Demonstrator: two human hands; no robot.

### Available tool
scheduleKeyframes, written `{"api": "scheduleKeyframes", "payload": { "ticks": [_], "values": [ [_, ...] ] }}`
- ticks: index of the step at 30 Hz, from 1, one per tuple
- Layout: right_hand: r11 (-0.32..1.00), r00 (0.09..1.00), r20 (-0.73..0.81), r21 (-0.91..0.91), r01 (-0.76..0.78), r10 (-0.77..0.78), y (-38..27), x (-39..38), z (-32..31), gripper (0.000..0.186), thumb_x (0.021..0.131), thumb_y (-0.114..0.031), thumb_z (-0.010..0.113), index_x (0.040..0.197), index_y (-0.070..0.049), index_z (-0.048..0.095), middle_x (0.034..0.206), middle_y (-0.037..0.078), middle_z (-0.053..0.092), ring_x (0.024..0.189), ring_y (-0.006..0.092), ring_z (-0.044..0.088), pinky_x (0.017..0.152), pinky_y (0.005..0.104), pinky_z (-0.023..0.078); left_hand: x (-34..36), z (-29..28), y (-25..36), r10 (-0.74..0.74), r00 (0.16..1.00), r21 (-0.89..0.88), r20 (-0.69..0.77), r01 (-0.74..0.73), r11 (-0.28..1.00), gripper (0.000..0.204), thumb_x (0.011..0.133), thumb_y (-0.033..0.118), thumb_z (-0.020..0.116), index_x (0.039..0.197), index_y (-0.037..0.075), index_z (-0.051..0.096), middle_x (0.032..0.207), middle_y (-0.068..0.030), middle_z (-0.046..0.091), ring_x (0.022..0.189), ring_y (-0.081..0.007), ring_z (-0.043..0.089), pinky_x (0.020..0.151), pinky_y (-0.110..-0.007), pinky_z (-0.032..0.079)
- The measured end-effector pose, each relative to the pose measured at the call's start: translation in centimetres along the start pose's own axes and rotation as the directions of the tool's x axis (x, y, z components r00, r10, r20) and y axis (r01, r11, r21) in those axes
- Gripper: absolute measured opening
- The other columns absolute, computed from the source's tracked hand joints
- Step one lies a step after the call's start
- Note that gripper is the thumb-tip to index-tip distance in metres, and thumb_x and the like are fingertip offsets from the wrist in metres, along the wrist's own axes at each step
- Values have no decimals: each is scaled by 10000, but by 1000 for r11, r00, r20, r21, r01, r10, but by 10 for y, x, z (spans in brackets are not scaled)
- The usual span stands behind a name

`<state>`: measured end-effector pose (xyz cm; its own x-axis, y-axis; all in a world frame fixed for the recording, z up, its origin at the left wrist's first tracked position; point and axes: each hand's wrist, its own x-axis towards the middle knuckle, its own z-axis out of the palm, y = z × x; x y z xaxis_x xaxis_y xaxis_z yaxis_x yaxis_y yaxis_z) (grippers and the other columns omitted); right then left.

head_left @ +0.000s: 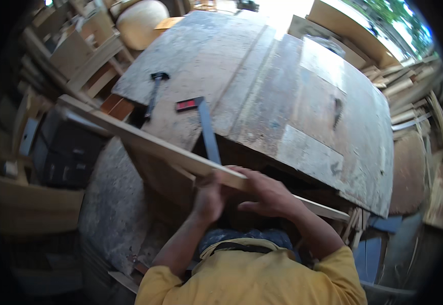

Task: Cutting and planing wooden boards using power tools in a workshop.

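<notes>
A long, pale wooden plank (150, 147) runs slantwise in front of my body, from the far left down to the right. My left hand (209, 199) is closed on its near side, with some fingers hidden behind the wood. Just right of it, my right hand (269, 192) lies over the top edge, fingers bent across it and thumb below. Beyond the plank a try square (208, 129) with a red and black stock rests on the worktable (252, 76), its blade pointing toward my hands. Farther left lies a dark hammer (155, 94), head away from me.
A dark gap (262, 157) opens along the table's near edge. At the left stand a black case (68, 152) and wooden frames (96, 61). Stacked wood strips (409, 91) crowd the right side. Tall boards (353, 30) lean at the back right.
</notes>
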<state>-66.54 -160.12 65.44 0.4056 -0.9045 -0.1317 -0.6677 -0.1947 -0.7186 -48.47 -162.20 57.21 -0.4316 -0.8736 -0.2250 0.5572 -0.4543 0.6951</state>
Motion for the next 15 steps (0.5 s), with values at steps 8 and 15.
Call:
{"api": "scheduleKeyframes", "payload": {
  "ticks": [8, 15],
  "values": [
    [875, 811, -495, -183, -448, 312, 184, -200, -60, 339, 604, -182, 794, 828, -19, 599, 680, 125, 577, 618, 289, 573, 577, 361, 456, 36, 57, -25, 373, 839, 853, 397, -487, 189, 342, 771, 211, 716, 1063, 76, 600, 957, -105, 614, 922, -243, 578, 820, -373, 442],
    [888, 789, -452, 15, -459, 415, 279, -335, -118, 290, 559, -217, 734, 705, -12, 589, 554, 71, 469, 503, 171, 456, 508, 308, 371, 115, 92, -21, 286, 707, 666, 647, -342, -663, 742, 716, 396, 736, 1333, 173, 388, 1357, -153, 377, 1318, -316, 309, 1069, -600, 133]
  ]
}}
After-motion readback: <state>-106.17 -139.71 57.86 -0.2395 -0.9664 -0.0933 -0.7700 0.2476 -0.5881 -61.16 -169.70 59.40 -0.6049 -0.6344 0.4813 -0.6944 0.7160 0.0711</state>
